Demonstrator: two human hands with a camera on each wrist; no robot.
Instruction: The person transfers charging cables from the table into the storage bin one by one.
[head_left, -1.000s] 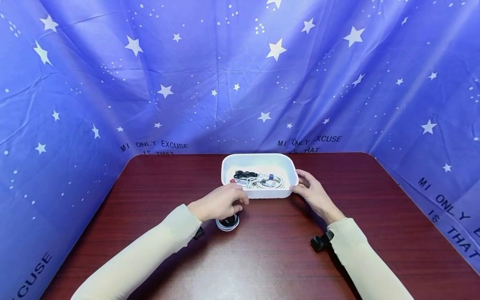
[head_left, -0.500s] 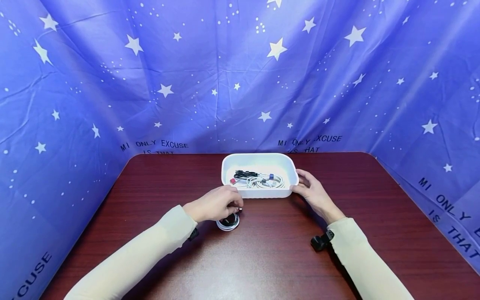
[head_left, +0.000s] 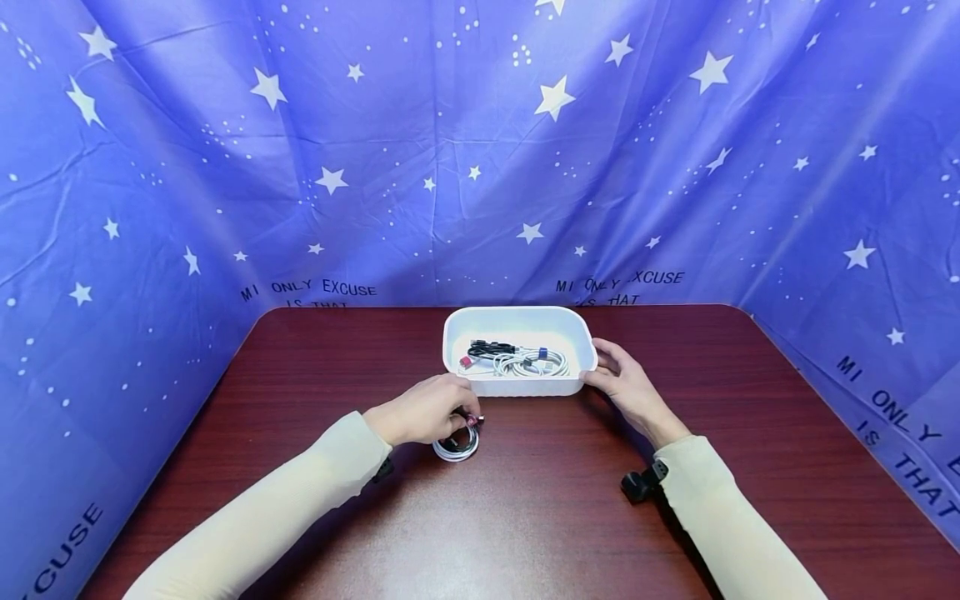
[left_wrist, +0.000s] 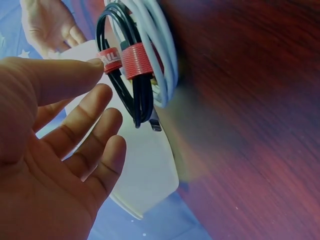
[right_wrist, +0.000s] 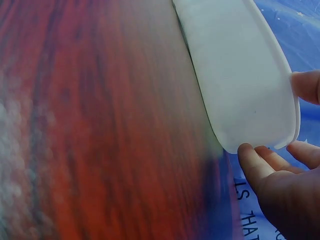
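Note:
My left hand (head_left: 431, 408) pinches a coiled black cable (left_wrist: 117, 80) at its red strap, with the thumb tip on the strap and the other fingers loosely curved. Overlapping it is a coiled white cable (head_left: 456, 452) with a wider red strap (left_wrist: 137, 61), in front of the bin's left corner. My right hand (head_left: 626, 385) holds the right end of a white plastic bin (head_left: 536, 387), thumb (right_wrist: 306, 86) at the rim and fingertips (right_wrist: 246, 150) against the end wall. Inside the bin lie a black cable (head_left: 491, 350) and white coiled cables (head_left: 531, 364).
The bin stands toward the back of a dark red wood-grain table (head_left: 525, 517). A blue star-patterned curtain (head_left: 420, 208) hangs behind the table and along both sides. Dark cameras are strapped at both wrists, the right one (head_left: 641, 485) showing plainly.
My left hand has drawn back slightly to the left from the bin's front wall and now has a red-strapped cable at its fingertips. The right hand and bin have stayed still.

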